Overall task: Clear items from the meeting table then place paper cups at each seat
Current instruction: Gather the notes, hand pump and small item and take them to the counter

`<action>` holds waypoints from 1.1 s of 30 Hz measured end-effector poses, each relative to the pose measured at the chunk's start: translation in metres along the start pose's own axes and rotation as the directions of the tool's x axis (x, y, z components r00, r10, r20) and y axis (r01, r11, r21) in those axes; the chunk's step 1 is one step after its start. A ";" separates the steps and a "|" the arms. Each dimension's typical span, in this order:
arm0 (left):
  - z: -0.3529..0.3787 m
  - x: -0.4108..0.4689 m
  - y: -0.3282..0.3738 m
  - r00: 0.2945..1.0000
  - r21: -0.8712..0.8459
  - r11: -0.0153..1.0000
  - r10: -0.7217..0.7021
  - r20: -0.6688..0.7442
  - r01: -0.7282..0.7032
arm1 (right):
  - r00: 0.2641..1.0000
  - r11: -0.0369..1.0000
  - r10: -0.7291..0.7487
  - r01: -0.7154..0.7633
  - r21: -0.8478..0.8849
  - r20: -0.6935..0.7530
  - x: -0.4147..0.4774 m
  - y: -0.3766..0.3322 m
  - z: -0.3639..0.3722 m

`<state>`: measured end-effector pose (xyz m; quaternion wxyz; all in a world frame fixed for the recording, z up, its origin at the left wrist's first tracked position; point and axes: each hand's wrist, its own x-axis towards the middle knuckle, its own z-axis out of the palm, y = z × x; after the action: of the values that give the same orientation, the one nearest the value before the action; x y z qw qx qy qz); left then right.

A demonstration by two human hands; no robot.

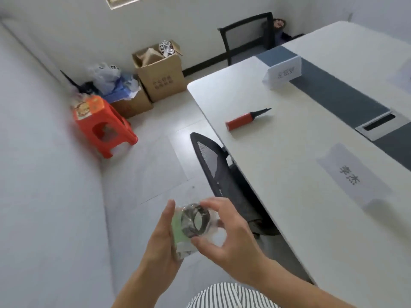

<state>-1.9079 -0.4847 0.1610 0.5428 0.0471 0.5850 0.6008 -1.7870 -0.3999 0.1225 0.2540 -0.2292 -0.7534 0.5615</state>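
Note:
Over the floor, left of the white meeting table (289, 196), I hold a clear plastic packet (189, 230) with a green card and a dark ring-shaped roll inside. My left hand (162, 238) supports the packet from the left with its thumb along the edge. My right hand (226, 234) pinches the packet around the roll, fingers above and thumb below. On the table lies a red hand pump (244, 119) with a black pointed nozzle. A folded name card (283, 73) stands farther back, and a flat name sheet (353, 174) lies near me.
A black mesh chair (213, 170) is pushed in at the table's left edge; another chair (246, 36) stands at the far end. An orange stool (104, 125), cardboard boxes (162, 78) and bags fill the far corner. A cable hatch (382, 126) sits in the table's dark centre strip.

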 end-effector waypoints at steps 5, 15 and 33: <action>-0.091 -0.031 0.016 0.990 0.051 0.992 0.122 -0.066 -0.118 | 0.986 0.965 -0.167 0.165 -0.204 0.010 0.017 -0.007 0.095; -0.189 0.014 0.037 0.961 0.011 0.993 0.114 -0.252 -0.115 | 0.964 0.995 0.059 -0.036 -0.093 0.260 0.080 0.003 0.162; -0.274 0.216 0.208 0.822 0.715 0.681 0.492 -0.286 -0.159 | 0.941 0.937 0.309 -0.277 -0.212 0.136 0.397 0.068 0.148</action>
<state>-2.3092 -0.4539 0.1077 0.2164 0.2006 0.8505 0.4355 -2.1824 -0.2397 0.0711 0.0802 -0.3146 -0.7794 0.5359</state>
